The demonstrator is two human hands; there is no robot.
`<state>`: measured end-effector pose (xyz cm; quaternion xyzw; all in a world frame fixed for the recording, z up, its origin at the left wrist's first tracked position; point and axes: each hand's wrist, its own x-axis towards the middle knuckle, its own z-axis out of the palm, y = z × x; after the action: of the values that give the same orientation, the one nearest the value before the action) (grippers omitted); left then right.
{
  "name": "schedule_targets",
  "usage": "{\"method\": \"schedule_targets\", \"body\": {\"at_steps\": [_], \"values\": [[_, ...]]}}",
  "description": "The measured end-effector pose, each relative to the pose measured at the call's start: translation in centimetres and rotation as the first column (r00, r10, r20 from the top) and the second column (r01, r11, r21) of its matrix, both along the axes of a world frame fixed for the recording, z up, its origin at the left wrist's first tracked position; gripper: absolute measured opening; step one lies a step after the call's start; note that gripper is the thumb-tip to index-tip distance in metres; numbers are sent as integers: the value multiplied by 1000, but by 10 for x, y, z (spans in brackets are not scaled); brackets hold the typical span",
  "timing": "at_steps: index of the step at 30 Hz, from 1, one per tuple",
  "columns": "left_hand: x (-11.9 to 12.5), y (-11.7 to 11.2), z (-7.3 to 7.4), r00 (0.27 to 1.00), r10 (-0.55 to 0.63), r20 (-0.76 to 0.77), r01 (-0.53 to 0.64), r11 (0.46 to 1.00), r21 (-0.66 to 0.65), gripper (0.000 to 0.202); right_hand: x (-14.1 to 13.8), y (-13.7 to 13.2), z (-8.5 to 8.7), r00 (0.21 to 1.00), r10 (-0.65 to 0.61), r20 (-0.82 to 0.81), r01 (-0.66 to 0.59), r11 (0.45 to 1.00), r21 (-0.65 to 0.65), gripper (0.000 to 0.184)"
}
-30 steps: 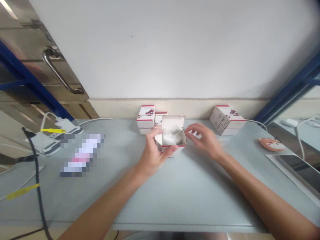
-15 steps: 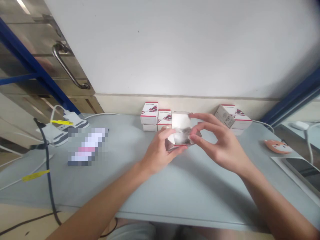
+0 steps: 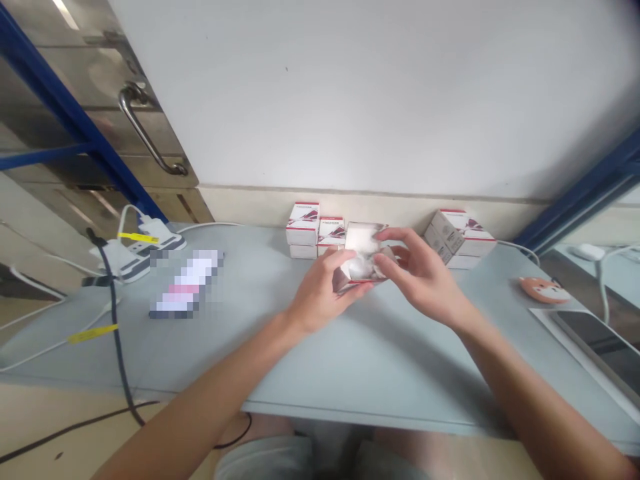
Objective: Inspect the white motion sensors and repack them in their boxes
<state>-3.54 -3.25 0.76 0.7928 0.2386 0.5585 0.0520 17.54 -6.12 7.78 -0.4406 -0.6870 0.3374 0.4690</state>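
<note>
Head view: I see the box [image 3: 343, 277] opened at twelve o'clock, clear wrapping [image 3: 359, 268] inside; left hand [image 3: 320, 291] grips it, right hand [image 3: 427, 280] curls at its right, pinch unclear.

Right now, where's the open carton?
The open carton is just right of centre in the head view, in the left hand, with the right hand at its right side, in front of closed cartons.

The carton [image 3: 359, 239] was located between the left hand [image 3: 320, 293] and the right hand [image 3: 425, 277], with the left boxes [image 3: 303, 228] and right boxes [image 3: 467, 241] behind it on the table [image 3: 350, 373], the power strip [image 3: 143, 249] behind the obscured device [image 3: 189, 285] at left, and the flat device [image 3: 597, 343] before the small object [image 3: 544, 290] at right.
</note>
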Motion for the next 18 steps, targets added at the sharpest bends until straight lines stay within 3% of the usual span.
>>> {"method": "schedule_targets", "body": {"at_steps": [4, 10, 15, 16, 18], "values": [[-2, 2, -2, 998, 52, 26, -52, 999, 3, 64, -6, 5, -8, 978, 120, -168, -133, 989, -64, 41], [-1, 5, -2, 996, 84, 31, -84, 996, -10, 62, -19, 8, -21, 963, -44, -266, -1, 986, -167, 38], [1, 6, -4, 988, 143, 50, -144, 989, 16, 58, 2, 20, -19, 969, 142, -201, -146, 989, -2, 41], [0, 7, -6, 982, 177, 68, -178, 984, 4, 57, 10, 25, -21, 974, 147, -170, -143, 989, 36, 42], [-1, 8, -9, 965, 236, 112, -233, 972, -39, 55, 27, 38, -30, 999, 26, -27, -23, 993, 115, 42]]}}
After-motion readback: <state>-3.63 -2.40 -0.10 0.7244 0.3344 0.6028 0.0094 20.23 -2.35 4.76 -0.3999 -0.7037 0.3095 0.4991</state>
